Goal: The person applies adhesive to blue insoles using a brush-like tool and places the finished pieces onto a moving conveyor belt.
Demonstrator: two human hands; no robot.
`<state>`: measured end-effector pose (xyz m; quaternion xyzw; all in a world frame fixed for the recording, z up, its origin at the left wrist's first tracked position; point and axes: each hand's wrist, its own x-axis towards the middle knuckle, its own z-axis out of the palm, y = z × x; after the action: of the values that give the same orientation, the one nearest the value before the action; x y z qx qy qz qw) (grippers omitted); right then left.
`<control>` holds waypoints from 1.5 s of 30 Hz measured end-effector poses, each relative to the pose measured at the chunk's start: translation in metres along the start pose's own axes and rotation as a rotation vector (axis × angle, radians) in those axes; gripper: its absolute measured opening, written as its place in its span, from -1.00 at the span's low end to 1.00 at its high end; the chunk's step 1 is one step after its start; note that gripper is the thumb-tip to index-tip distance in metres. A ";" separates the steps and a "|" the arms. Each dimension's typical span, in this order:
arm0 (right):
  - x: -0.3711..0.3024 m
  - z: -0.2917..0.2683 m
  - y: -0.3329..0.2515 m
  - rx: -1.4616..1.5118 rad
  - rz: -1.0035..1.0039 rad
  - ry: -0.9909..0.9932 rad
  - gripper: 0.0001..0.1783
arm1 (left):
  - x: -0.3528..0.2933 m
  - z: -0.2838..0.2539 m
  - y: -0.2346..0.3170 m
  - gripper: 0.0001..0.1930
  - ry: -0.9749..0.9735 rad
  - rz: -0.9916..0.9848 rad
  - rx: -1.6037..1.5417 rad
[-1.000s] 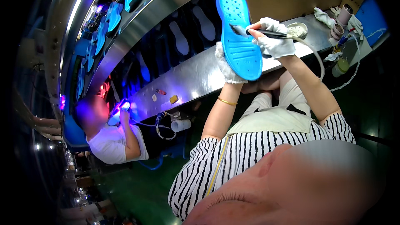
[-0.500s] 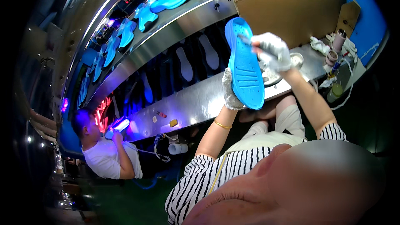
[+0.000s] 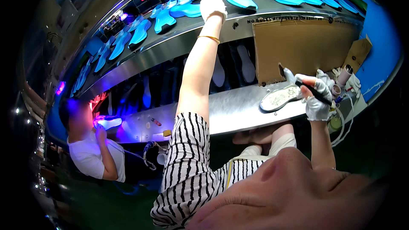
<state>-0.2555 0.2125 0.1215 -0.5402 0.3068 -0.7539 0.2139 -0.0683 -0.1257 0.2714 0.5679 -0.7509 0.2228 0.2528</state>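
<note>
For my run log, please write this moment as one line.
left hand: gloved, stretched up to blue soles on upper belt | right hand: gloved, holds dark pen-like tool | pale sole on steel bench

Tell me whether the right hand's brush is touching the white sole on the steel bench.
Apart. The head view shows the right hand holding the brush raised, with bare bench between it and the white sole.
</note>
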 end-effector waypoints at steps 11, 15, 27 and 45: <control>-0.015 -0.004 0.038 -0.034 0.255 -0.019 -0.82 | -0.024 0.018 -0.079 -0.72 -0.015 -0.201 -0.017; -0.025 -0.004 0.039 -0.065 0.326 -0.036 -0.81 | -0.071 0.006 -0.113 -0.62 0.225 -0.040 -0.425; -0.030 -0.002 0.045 -0.103 0.249 -0.144 -0.79 | -0.185 -0.145 -0.164 -0.54 -0.088 0.549 -2.427; -0.014 0.102 0.004 -0.007 0.660 -0.434 -0.51 | -0.404 0.014 -0.020 -0.44 -0.780 -0.622 -2.949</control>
<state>-0.1545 0.1955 0.1328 -0.5601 0.4140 -0.5119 0.5028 0.0408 0.1595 0.0059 -0.0255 -0.1718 -0.9008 0.3981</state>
